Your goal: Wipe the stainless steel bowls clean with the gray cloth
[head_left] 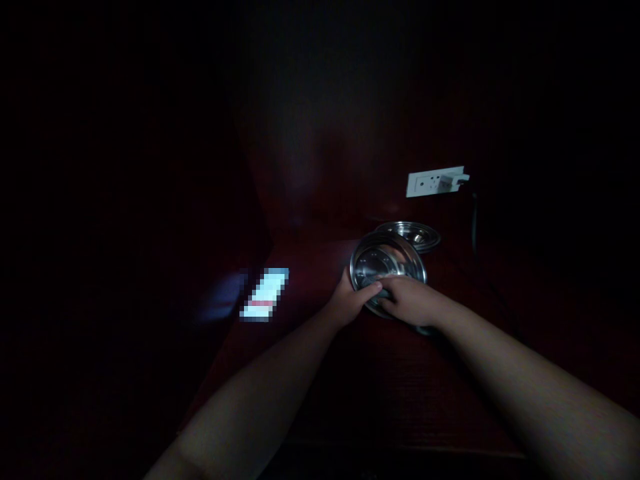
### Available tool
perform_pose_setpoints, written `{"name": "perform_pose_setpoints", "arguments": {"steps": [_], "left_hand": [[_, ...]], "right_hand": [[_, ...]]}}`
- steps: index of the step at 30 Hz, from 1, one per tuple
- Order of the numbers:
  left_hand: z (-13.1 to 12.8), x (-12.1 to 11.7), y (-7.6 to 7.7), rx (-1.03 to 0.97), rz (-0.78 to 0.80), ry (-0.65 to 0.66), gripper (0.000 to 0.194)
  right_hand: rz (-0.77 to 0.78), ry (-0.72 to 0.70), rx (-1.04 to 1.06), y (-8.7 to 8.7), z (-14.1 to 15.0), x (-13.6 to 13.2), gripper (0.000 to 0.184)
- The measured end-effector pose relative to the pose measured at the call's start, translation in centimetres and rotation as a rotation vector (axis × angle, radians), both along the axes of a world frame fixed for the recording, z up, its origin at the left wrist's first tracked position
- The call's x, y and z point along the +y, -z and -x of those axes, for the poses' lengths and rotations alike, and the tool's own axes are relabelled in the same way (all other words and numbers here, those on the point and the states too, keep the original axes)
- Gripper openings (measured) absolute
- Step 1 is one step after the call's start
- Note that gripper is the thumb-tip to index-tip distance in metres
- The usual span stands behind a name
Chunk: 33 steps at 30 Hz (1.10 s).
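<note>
head view, very dark. the left hand (350, 297) clasps the near-left rim of a steel bowl (387, 263), tilting it toward the camera above the dark red table (320, 267). the right hand (411, 301) is closed on a dark cloth (379, 288), pressing it against the bowl's lower inside edge. a second steel dish (411, 235) lies just behind the bowl, near a wall socket (434, 181) with a plug in it. a bright phone (265, 295) lies well apart to the left. in this gloom, the tilted bowl might slip from the one-sided grip and knock the dish behind it.
</note>
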<state>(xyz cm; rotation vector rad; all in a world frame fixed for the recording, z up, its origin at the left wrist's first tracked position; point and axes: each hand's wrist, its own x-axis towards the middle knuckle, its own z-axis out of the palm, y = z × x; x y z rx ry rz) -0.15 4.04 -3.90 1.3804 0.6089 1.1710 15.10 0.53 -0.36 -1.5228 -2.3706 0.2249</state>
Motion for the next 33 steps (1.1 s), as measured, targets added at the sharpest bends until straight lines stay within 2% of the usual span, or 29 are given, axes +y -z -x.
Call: {"name": "perform_pose_setpoints", "arguments": {"steps": [4,13,33], "left_hand": [[0.0,-0.2,-0.2,0.015,0.015,-0.006,0.071],[-0.1,0.0,-0.1,-0.014,0.014,-0.032,0.060],[-0.3,-0.1,-0.5,-0.026,0.078,-0.023,0.058]], "right_hand": [[0.023,-0.069,0.075,-0.3,0.3,-0.5,0.025],[0.053,-0.148,0.164,-0.2,0.5,-0.6,0.028],[-0.064,0.188,-0.086,0.5,0.3,0.4,0.024]]}}
